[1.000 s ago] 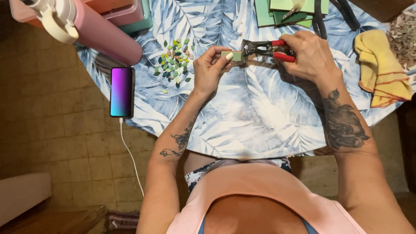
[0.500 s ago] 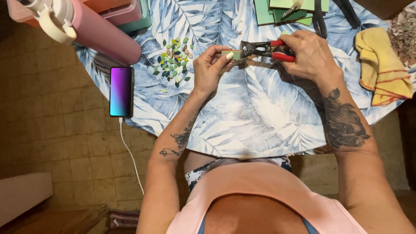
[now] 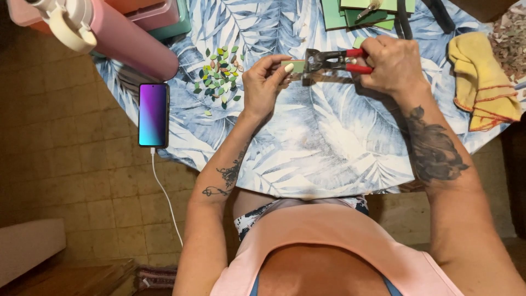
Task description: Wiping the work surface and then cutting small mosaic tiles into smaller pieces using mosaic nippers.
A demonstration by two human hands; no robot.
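Left hand (image 3: pixel 263 82) pinches green tile (image 3: pixel 296 66) into red-handled nippers (image 3: pixel 334 60).

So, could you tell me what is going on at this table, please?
A person is cutting a small green tile piece, held in the left hand, with red-handled nippers gripped in the right hand. A heap of small leaf-shaped green pieces lies on the leaf-print tablecloth beside a phone.

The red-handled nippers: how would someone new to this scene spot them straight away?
Start at the round table under the blue leaf-print cloth and go to its far middle, where both hands meet. The red-handled metal nippers sit in the right hand, jaws on a small pale green tile piece pinched by the left hand. No other tool shows red grips.
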